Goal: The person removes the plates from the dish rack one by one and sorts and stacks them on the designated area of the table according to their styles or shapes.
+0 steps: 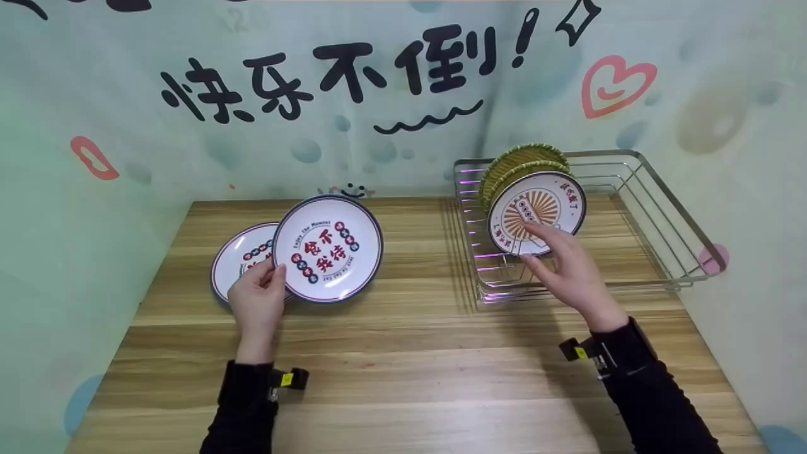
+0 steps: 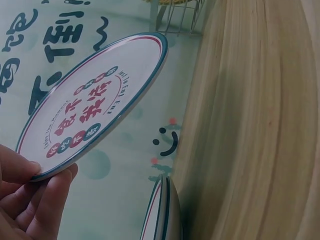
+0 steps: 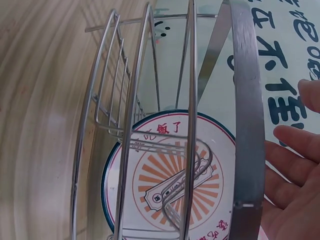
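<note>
While the left hand (image 1: pixel 260 299) pinches a white plate (image 1: pixel 340 217) by its near-left rim, tilted above stacked plates (image 1: pixel 228 268) on the table (image 1: pixel 391 384), the right hand (image 1: pixel 572 274) spreads wide, holding nothing, beside an upright plate (image 1: pixel 570 217) in the wire rack (image 1: pixel 679 217); contact is unclear. The pinched plate looks stiff, smooth and breakable, probably best gripped at the rim. Open room lies between the hands; a raised metal band edges the rack.

A pale green backdrop (image 1: pixel 265 180) with bold black lettering (image 1: pixel 357 81), a coral heart (image 1: pixel 610 96) and blue dots (image 1: pixel 306 151) rises behind a wood-grain tabletop (image 1: pixel 410 366). Light leaves a soft sheen there.
</note>
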Available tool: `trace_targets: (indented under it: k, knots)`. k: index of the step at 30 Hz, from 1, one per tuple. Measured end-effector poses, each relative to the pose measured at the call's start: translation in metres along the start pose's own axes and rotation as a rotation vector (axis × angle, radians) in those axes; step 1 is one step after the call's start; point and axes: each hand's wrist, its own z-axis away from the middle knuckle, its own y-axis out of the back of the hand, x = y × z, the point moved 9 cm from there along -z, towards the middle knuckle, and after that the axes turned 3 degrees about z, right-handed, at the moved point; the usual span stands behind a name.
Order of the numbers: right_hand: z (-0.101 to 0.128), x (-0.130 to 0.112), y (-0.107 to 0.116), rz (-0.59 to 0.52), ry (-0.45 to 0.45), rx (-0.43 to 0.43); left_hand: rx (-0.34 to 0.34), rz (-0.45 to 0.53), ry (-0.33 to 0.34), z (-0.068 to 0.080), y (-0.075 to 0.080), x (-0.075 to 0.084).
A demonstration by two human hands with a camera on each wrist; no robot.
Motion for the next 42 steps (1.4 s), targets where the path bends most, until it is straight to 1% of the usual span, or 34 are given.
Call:
trace_targets:
  k: [4,13,17,25,32,42]
  knots:
    - [0.002,0.005,0.001,-0.003,-0.016,-0.011,0.005,-0.022,0.018,-0.003,0.005,-0.008]
    - [0.004,0.015,0.007,0.016,-0.056,-0.021,0.004,-0.01,0.085,-0.005,0.016,-0.025]
    - [0.003,0.017,0.01,0.019,-0.06,-0.026,0.004,0.006,0.123,-0.006,0.021,-0.032]
    - [0.003,0.023,0.017,0.016,-0.09,-0.041,0.005,0.026,0.19,-0.008,0.032,-0.043]
    - [0.001,0.024,0.026,0.057,-0.098,-0.042,0.046,0.019,0.185,-0.009,0.041,-0.047]
    - [-0.003,0.029,0.035,0.082,-0.12,-0.055,0.066,0.074,0.342,-0.009,0.05,-0.068]
